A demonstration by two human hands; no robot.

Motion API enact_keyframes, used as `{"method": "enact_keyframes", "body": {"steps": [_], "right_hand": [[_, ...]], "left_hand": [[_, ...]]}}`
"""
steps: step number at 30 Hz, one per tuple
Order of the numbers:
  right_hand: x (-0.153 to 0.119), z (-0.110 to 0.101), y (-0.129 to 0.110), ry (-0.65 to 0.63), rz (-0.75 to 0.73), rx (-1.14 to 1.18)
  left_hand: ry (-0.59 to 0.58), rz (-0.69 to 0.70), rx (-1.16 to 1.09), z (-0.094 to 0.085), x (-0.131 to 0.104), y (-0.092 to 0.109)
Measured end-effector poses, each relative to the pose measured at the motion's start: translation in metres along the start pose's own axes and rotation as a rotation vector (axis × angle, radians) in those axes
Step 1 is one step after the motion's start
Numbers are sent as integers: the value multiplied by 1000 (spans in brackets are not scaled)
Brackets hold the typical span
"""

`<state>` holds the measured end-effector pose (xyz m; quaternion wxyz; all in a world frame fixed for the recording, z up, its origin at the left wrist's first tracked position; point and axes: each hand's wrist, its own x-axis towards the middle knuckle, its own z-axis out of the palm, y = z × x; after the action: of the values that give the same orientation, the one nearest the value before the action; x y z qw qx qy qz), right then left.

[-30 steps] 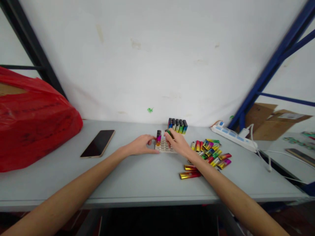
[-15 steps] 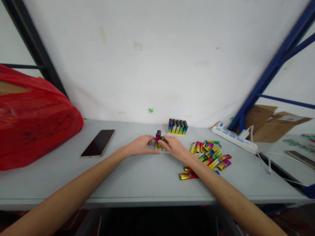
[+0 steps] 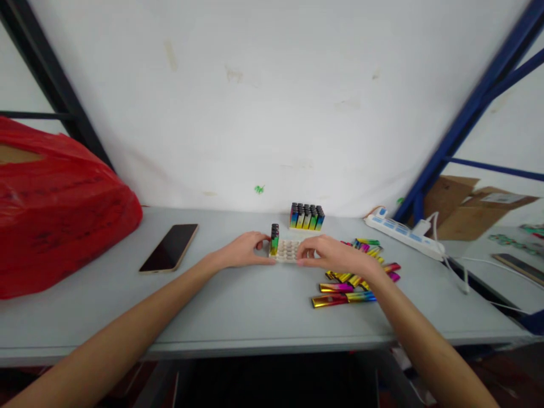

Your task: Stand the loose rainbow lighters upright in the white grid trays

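A white tray (image 3: pixel 288 251) with rows of slots lies on the table between my hands. A row of upright lighters (image 3: pixel 275 241) with black tops and green and gold bodies stands at its left end. My left hand (image 3: pixel 244 249) grips that end, thumb along the front corner and fingers beside the lighters. Over the tray's right end is my right hand (image 3: pixel 327 253), its fingers bent and apart with no lighter visible in them. Just right of it lies a loose pile of shiny coloured lighters (image 3: pixel 340 288), partly hidden by my right hand and forearm.
Behind stands a filled tray of lighters (image 3: pixel 306 217) near the wall. A phone (image 3: pixel 170 248) lies left, beside a red plastic bag (image 3: pixel 63 209). At right are a white power strip (image 3: pixel 403 235) with cables and a cardboard box (image 3: pixel 467 209).
My right hand has let go of a lighter at the tray's left end and moved right, uncovering the slots. My left hand has stayed at the tray.
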<state>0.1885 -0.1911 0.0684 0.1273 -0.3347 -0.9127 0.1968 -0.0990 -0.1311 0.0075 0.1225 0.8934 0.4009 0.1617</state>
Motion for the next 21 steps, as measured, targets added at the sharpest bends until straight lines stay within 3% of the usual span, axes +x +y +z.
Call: {"method": "enact_keyframes", "body": {"steps": [4,6,9,15,21], "right_hand": [[-55,-8,-14,-47,120,-96],[-81,-1,-20,-52,179,-122],[-107,18,-18,45,223,-219],[-109,54,1,270,157,-456],[-103,76,6,455,67,-696]], "left_hand": [[-1,-3,-12,-1,0,1],[-11,-5,-17,-2,0,2],[-21,-5,-16,-3,0,2],[-9,-6,-14,-3,0,2],[-18,-3,-6,-3,0,3]]}}
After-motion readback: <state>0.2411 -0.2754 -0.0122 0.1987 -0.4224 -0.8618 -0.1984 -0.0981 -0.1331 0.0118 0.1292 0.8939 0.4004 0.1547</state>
